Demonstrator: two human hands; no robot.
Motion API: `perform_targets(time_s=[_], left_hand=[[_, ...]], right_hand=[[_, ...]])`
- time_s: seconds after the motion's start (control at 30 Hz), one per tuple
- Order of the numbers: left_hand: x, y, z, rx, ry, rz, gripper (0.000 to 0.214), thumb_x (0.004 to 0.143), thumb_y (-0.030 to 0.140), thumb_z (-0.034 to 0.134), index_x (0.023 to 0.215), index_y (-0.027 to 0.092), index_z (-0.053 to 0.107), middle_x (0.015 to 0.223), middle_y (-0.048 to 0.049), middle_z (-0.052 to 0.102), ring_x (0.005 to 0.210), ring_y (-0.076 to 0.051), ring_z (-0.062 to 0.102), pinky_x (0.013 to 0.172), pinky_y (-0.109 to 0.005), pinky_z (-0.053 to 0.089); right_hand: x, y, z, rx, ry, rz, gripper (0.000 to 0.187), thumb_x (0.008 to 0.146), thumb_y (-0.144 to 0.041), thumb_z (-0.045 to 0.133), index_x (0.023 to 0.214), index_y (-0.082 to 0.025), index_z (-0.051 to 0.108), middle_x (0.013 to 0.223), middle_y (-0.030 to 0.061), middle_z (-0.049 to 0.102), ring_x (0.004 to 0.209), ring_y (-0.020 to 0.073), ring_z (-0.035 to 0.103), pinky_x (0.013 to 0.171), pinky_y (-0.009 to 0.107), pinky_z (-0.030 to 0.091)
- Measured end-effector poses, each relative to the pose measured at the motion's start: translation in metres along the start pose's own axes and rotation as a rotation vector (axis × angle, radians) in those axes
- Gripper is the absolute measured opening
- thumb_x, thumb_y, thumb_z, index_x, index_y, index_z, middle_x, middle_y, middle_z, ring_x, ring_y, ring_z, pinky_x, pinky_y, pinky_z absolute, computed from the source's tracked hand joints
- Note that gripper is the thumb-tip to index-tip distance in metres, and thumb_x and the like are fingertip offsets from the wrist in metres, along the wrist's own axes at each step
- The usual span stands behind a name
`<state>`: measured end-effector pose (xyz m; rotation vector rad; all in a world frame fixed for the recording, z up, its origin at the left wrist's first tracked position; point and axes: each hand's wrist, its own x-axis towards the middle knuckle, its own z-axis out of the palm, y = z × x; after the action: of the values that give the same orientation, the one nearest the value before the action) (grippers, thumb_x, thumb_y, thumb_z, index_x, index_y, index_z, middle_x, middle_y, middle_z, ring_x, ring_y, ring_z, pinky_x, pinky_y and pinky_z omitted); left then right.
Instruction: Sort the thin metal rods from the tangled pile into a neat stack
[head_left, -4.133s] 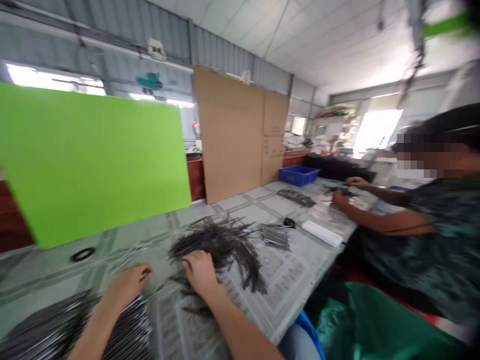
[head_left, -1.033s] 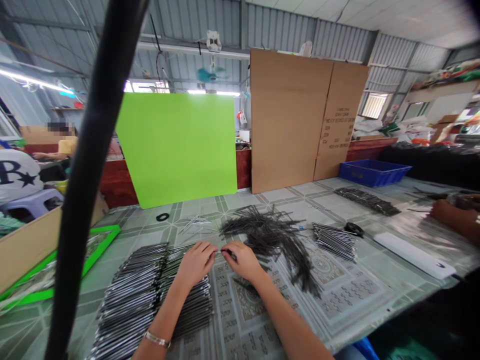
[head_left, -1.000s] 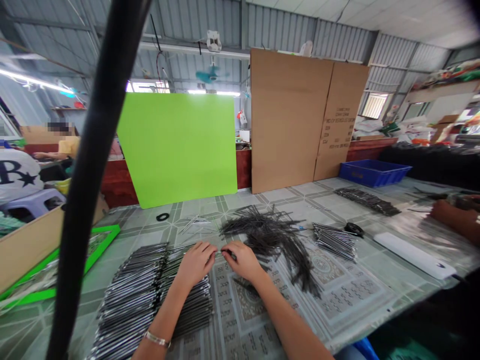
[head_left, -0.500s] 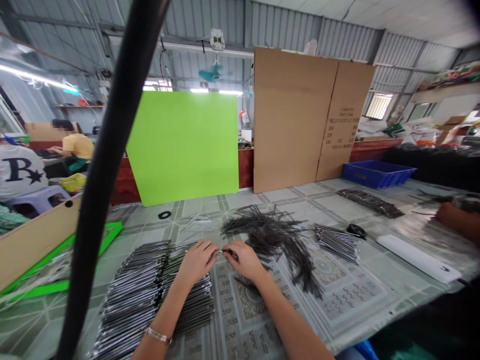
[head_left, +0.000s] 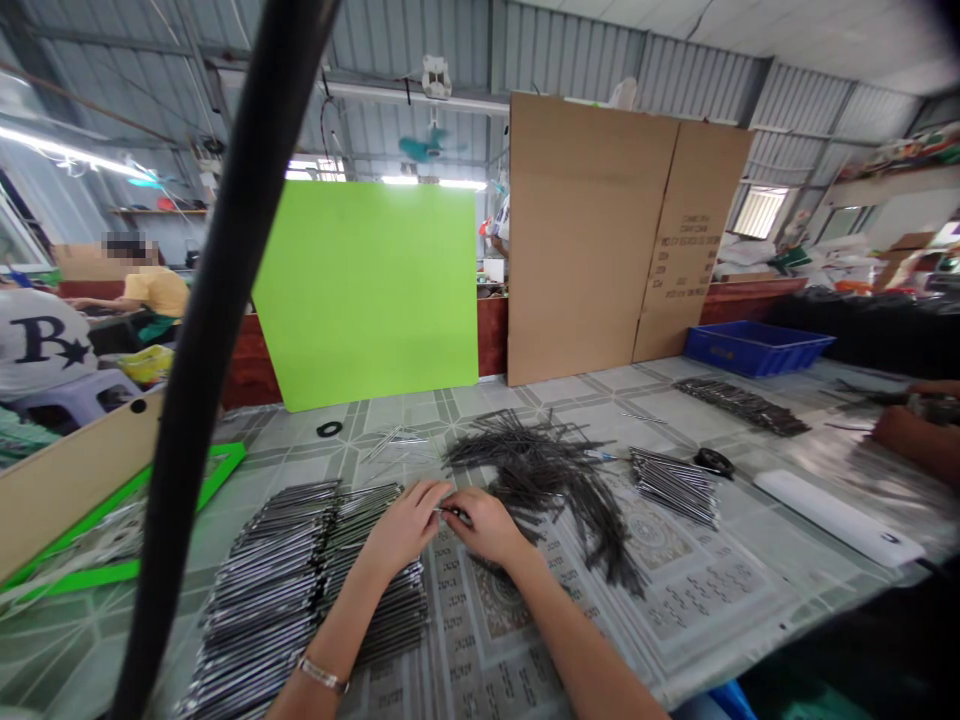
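Note:
My left hand (head_left: 405, 525) and my right hand (head_left: 486, 522) meet fingertip to fingertip above the table, both closed in a pinch. Between them shows the short end of a thin metal rod (head_left: 444, 509), held by my left fingers. Something dark and thin lies at my right fingertips, too small to make out. Under and beside my left forearm are two rows of thin metal rods (head_left: 262, 585), laid side by side. Right behind my right hand spreads a loose heap of thin black strips (head_left: 532, 455).
A smaller bundle of rods (head_left: 673, 485), a black ring-shaped roll (head_left: 712, 461) and a long white object (head_left: 836, 515) lie to the right. Farther back stands a blue bin (head_left: 757, 348). Green (head_left: 367, 300) and cardboard (head_left: 589, 240) panels rise behind. Another person's hand (head_left: 919, 430) is at far right.
My hands have come closer together, with the left fingertips now touching or overlapping the right ones. At far right, the other person's hand and a dark object have come into view.

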<state>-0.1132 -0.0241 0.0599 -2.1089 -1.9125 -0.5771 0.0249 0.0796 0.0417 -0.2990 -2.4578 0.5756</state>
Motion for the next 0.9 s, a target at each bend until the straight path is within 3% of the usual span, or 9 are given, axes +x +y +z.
perform_targets(time_s=[0.17,0.37,0.47,0.7,0.9], left_hand=[[0.000,0.003,0.007,0.025,0.110,0.025,0.057,0.072,0.004,0.041,0.126,0.017,0.032,0.123,-0.0112,0.044,0.112,-0.022,0.043,0.092,-0.038,0.041],[0.001,0.007,-0.003,0.160,0.539,-0.021,0.044,0.080,0.016,0.046,0.122,0.017,0.031,0.118,-0.0153,0.045,0.110,-0.027,0.043,0.090,-0.046,0.038],[0.000,0.007,-0.008,0.151,0.646,-0.044,0.044,0.081,0.021,0.049,0.120,0.016,0.030,0.120,-0.0173,0.043,0.114,-0.029,0.041,0.092,-0.048,0.037],[0.000,0.005,-0.003,0.119,0.551,-0.023,0.034,0.082,0.025,0.046,0.115,0.017,0.040,0.119,-0.0167,0.045,0.110,-0.029,0.045,0.089,-0.046,0.039],[0.003,0.001,0.001,-0.054,0.398,-0.052,0.024,0.085,0.031,0.042,0.104,0.019,0.050,0.096,-0.0080,0.058,0.092,-0.023,0.054,0.085,-0.041,0.042]], right_hand=[[0.000,-0.004,0.003,0.068,-0.010,0.006,0.015,0.083,-0.020,0.050,0.094,-0.017,0.061,0.090,0.0050,0.064,0.085,0.0151,0.057,0.077,0.024,0.042],[0.003,-0.005,0.005,0.248,0.100,0.076,0.017,0.086,-0.024,0.046,0.092,-0.017,0.061,0.082,0.0035,0.064,0.074,0.0130,0.057,0.067,0.022,0.043],[0.006,-0.001,0.006,0.403,0.220,0.158,0.019,0.085,-0.027,0.046,0.091,-0.015,0.059,0.073,0.0023,0.062,0.065,0.0117,0.056,0.059,0.021,0.043],[0.011,0.010,0.002,0.633,0.458,0.303,0.026,0.083,-0.038,0.047,0.089,-0.015,0.057,0.063,0.0010,0.059,0.055,0.0104,0.052,0.052,0.021,0.041],[0.009,0.006,-0.001,0.541,0.402,0.263,0.025,0.083,-0.036,0.047,0.090,-0.016,0.060,0.066,0.0018,0.061,0.060,0.0123,0.055,0.058,0.022,0.044]])
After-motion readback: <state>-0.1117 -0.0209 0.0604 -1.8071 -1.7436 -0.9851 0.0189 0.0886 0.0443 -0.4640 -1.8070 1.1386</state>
